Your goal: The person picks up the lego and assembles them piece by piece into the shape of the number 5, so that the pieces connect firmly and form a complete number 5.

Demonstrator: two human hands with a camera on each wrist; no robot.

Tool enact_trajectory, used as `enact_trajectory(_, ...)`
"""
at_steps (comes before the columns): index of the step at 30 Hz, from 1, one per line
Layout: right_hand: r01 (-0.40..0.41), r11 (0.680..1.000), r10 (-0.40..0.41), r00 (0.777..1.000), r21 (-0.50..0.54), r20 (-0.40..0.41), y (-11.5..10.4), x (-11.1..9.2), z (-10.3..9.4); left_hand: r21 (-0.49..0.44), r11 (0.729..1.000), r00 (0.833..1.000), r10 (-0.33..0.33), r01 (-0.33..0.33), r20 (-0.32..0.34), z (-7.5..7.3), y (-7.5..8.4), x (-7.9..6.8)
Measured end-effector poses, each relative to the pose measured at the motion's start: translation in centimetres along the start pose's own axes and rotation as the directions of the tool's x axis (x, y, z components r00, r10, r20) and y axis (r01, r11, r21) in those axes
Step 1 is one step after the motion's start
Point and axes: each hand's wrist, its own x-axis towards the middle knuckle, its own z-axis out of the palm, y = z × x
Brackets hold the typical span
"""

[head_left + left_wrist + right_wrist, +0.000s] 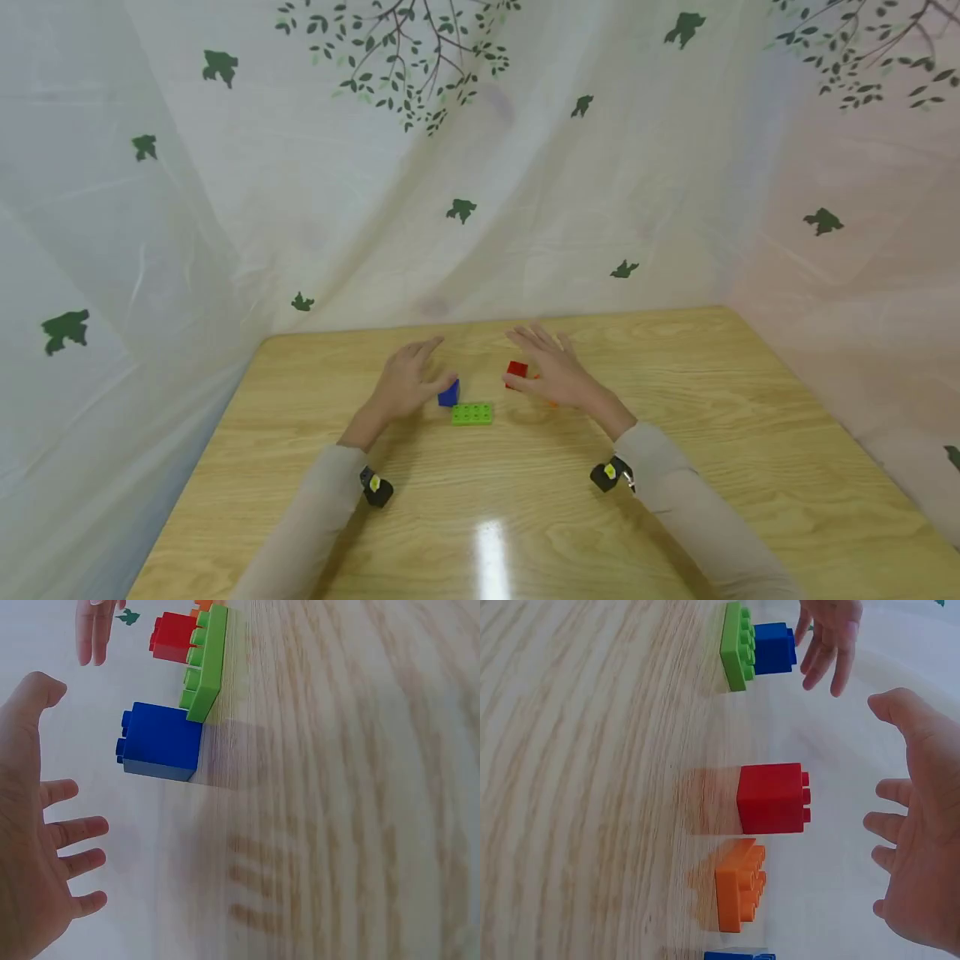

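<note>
My left hand point(405, 383) hovers with fingers spread, its thumb overlapping a blue building brick point(448, 395) in the head view. Just in front of that brick lies a flat lime-green brick point(472, 415) with studs up. My right hand point(561, 377) is held over a red brick point(517, 368), fingers apart and nothing in its grasp. An orange brick point(739, 889) sits beside the red one in the right wrist view; in the head view my right hand mostly hides it. Part of another blue brick point(735, 956) shows at the bottom edge of the right wrist view.
All the bricks stand on a wood-grain table point(465, 492). A pale curtain point(360, 208) with leaf and bird prints hangs along its back and sides. Each forearm wears a small black wrist camera point(378, 492).
</note>
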Motion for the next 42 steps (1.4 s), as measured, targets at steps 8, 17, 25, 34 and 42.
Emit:
enact_trajectory(8, 0.109, 0.994, -0.109, 0.994, 0.026, -0.010, -1.7, -1.1, 0.2, -0.190, 0.980, 0.998, -0.068, 0.065, -0.007, -0.2, -0.1, -2.2)
enact_trajectory(17, 0.194, 0.977, -0.195, 0.981, 0.082, -0.001, -2.4, -2.0, 1.3, -0.258, 0.959, 0.991, -0.095, 0.116, 0.092, 0.7, 0.3, -4.5)
enact_trajectory(25, 0.247, 0.968, -0.243, 0.967, 0.046, -0.083, -2.3, -2.3, 1.6, -0.187, 0.980, 0.994, -0.056, 0.072, 0.090, 1.5, 1.1, -4.2)
enact_trajectory(34, 0.167, 0.986, -0.163, 0.978, 0.023, -0.128, -0.7, -2.1, 1.8, -0.093, 0.995, 0.992, -0.031, 0.043, 0.120, 2.6, 1.8, -3.5)
enact_trajectory(42, 0.081, 0.997, -0.080, 0.992, 0.014, -0.098, 0.8, -1.4, 1.0, -0.099, 0.995, 0.992, -0.020, 0.032, 0.123, 3.3, 2.8, -2.6)
